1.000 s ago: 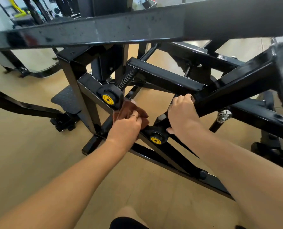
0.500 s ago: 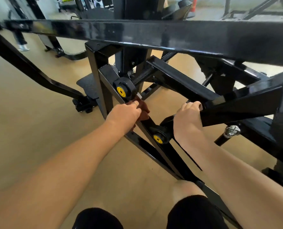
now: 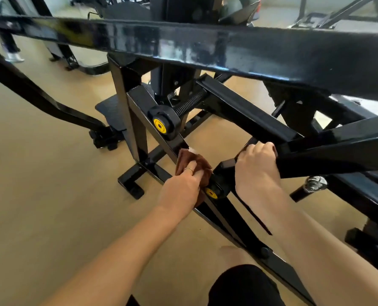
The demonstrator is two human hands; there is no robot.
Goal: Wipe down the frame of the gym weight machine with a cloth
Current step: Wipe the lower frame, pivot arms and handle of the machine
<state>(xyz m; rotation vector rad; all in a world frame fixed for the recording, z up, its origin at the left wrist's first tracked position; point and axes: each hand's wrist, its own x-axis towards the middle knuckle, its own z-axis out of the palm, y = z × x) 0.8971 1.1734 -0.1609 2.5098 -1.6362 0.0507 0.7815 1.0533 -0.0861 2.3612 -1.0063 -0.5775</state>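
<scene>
The black steel frame (image 3: 238,47) of the weight machine fills the view, with a thick top beam and slanted lower bars. My left hand (image 3: 181,191) presses a brown cloth (image 3: 194,165) onto a slanted lower bar (image 3: 159,133), between two black knobs with yellow centres, the upper knob (image 3: 160,125) and the lower knob (image 3: 212,192). My right hand (image 3: 257,171) grips a black bar (image 3: 338,151) just right of the cloth, fingers curled over its top.
A threaded black spring rod (image 3: 190,102) runs up from the upper knob. A chrome peg (image 3: 316,182) sticks out at the right. Frame feet (image 3: 130,184) rest on the tan floor (image 3: 40,195). My knee in black shorts (image 3: 243,283) is at the bottom. Other machines stand behind.
My left hand slid the cloth down the slanted bar, from beside the upper knob to next to the lower knob. My right hand kept its grip on its bar. The view shifted.
</scene>
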